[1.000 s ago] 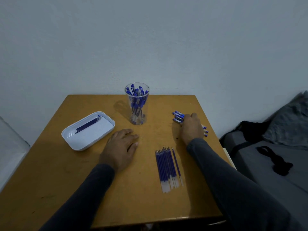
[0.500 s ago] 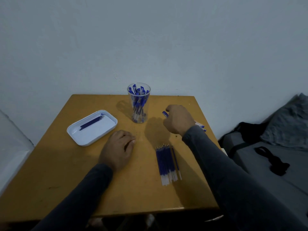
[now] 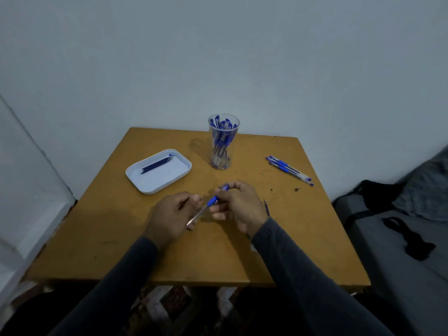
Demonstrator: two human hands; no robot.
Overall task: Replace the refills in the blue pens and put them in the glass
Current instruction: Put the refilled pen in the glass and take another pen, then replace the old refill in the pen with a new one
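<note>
Pen (image 3: 210, 203) is held above the table (image 3: 303, 238) centre, slanted, blue cap end up-right, clear barrel w/ tip pointing down-left. Right hand (image 3: 238, 206) grips the blue upper part, fingers curled round it; left hand (image 3: 173, 214) has fingers curled at the clear lower end, apparently pinching it near the tip, tho exact contact is partly hidden by the fingers. Both hands close together, nearly touching. Just right of the right hand, part of the refills (image 3: 266, 207) peeks out on the table, mostly hidden behind wrist and sleeve. Far centre: glass (image 3: 223, 141) stands upright, packed w/ blue pens. Far right: loose pens (image 3: 289, 169), a small bunch lying side by side at a diagonal, well apart from the hands. Left of the glass: white tray (image 3: 155, 187) w/ a few dark used refills (image 3: 156, 163) lying along its far side. Off the table to the right, grey surface w/ a black strap (image 3: 409, 241). Plain wall behind.
</note>
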